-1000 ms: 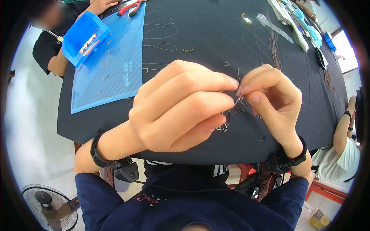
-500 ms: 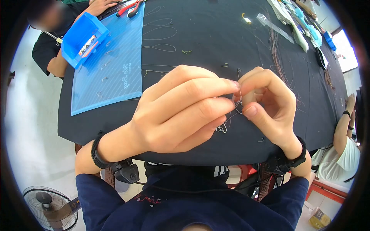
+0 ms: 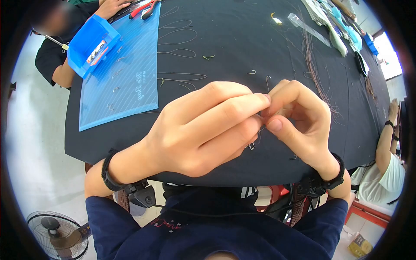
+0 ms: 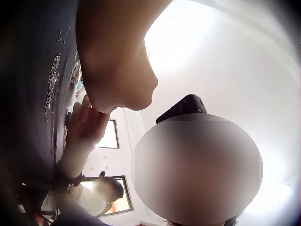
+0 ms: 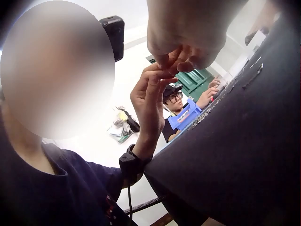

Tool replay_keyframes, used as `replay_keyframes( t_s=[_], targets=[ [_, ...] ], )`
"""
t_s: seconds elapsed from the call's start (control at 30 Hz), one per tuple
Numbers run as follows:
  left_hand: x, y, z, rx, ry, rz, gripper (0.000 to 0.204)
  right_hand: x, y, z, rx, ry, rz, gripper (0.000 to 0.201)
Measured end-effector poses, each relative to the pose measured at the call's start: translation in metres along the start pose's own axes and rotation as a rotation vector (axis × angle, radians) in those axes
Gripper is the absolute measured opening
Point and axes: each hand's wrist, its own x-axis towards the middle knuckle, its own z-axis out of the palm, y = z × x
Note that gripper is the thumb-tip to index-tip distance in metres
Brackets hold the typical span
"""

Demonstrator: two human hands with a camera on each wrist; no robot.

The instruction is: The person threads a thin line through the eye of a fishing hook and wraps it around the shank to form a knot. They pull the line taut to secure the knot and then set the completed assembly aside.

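In the head view, my left hand (image 3: 212,132) and right hand (image 3: 305,119) meet fingertip to fingertip over the black table. Both pinch a thin fishing line (image 3: 259,136), of which only a short stretch shows below the fingers; the rest is hidden between the fingertips. Small fish hooks lie on the cloth around them: one hook (image 3: 251,72) beyond the hands, another hook (image 3: 268,79) just past the right fingertips, and a few hooks (image 3: 250,146) partly covered by the left hand. The right wrist view shows the left fingers (image 5: 153,87) touching the right hand's fingertips.
A blue sheet (image 3: 147,97) at left carries hooks with looped lines (image 3: 182,37) trailing from it. On it stand a blue bin (image 3: 79,56) and red pliers (image 3: 145,9). Loose brown strands (image 3: 313,69) and a plastic strip (image 3: 308,30) lie at right. Another person sits at far left.
Both hands have drawn together, and the left has dipped slightly toward me. The fishing line seen between the fingertips earlier is now mostly covered by them.
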Motion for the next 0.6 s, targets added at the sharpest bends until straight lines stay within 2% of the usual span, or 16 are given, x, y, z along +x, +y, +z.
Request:
replay_keyframes(
  t_s=[0.3,0.5,0.6],
  targets=[
    [0.000,0.002,-0.004,0.037,-0.011,-0.040,0.012,-0.001,-0.003,0.001,0.116,0.013,0.118,0.007],
    [0.002,0.002,-0.007,-0.076,0.176,-0.098,0.016,0.000,-0.004,0.000,0.081,-0.032,0.091,0.006],
    [0.002,-0.002,-0.008,-0.025,0.149,-0.105,0.021,0.000,-0.003,0.001,0.049,-0.061,0.086,0.005]
  ],
)
